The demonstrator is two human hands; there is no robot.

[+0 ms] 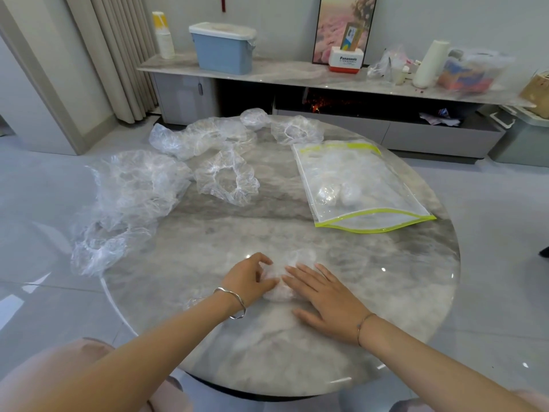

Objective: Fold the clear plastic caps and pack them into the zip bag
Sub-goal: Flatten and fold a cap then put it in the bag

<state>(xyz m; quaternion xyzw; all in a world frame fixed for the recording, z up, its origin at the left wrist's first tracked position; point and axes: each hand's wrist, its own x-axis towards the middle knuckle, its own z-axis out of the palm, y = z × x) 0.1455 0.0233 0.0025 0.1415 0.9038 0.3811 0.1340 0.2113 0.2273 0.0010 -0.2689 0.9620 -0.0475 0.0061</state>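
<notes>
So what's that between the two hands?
A bunched clear plastic cap, gripped by the left hand and pressed by the right hand, in the head view.

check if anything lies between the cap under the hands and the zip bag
Nothing visible does: bare table runs from the cap, under the left hand and right hand, to the zip bag.

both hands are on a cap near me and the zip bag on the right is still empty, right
Not empty: the head view shows folded caps already inside the zip bag. The rest holds: left hand and right hand are on a cap, bag to the right.
</notes>
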